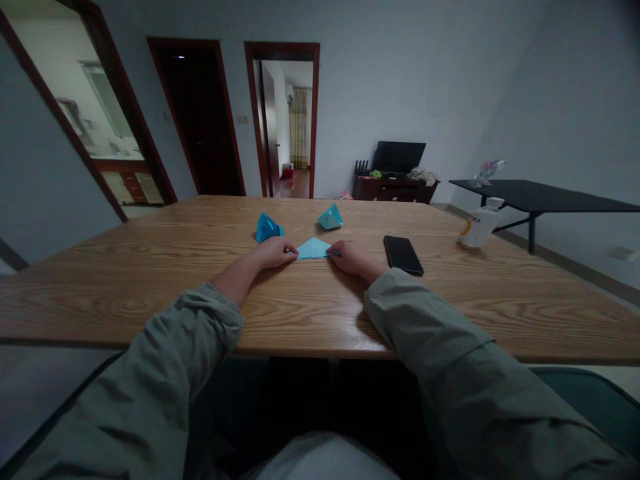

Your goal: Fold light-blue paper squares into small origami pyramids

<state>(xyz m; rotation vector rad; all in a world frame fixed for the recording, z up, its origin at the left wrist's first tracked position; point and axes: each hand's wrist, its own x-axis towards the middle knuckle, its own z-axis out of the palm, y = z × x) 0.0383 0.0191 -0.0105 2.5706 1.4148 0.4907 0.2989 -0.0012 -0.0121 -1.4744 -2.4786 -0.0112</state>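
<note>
A light blue sheet of folded paper [313, 249], pointed at the top with a straight lower edge, lies on the wooden table [310, 313]. The fingers of my left hand [274, 253] pinch its left corner. At the right corner, my right hand [354, 258] has its fingers closed on the paper. Just beyond my left hand stands a darker blue folded paper piece [269, 227]. Another folded piece in light blue [331, 217] rests behind the sheet, touching neither hand.
A black phone [403, 255] lies right of my right hand. Farther right stands a white bottle [481, 224]. Beyond the table are a black table [545, 195], a screen [399, 157] on a dark cabinet, and doorways.
</note>
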